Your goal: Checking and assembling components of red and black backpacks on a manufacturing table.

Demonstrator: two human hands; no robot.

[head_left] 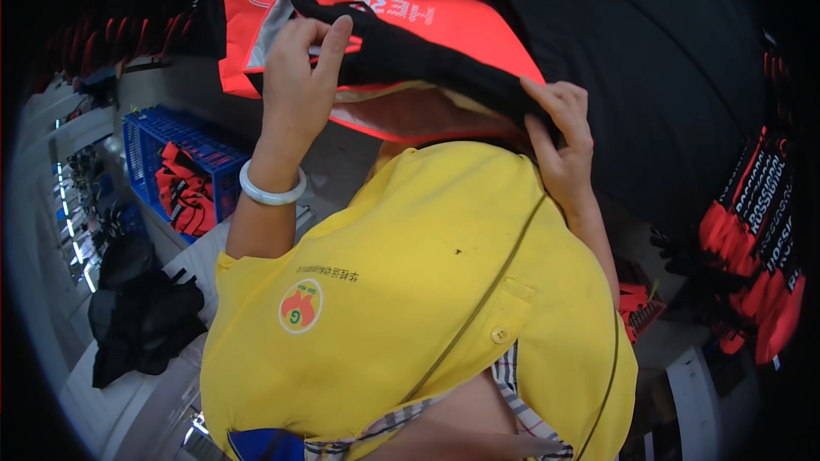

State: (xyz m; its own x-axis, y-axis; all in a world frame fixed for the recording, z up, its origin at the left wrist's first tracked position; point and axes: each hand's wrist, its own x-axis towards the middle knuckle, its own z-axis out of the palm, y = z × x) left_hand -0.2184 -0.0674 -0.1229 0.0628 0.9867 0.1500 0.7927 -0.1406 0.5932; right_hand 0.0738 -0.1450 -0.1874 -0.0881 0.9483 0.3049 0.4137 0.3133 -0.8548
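A bright red and black fabric bag (487,30) with white print lies across the upper middle, in front of my yellow shirt. Its black edge band (427,60) runs between my hands, and below it the bag gapes onto a pale lining. At the band's left part, my left hand (303,64), with a pale bangle on the wrist, has its fingers curled on the fabric; a small light bit shows by the thumb. My right hand (564,124) pinches the band's right end between thumb and fingers. Some fingertips are hidden behind the fabric.
A blue plastic crate (226,179) holding red and black pieces stands at the left. Black fabric (145,324) lies on a pale surface at lower left. Large dark cloth (658,77) spreads at upper right, with stacked red and black straps (760,248) at the far right.
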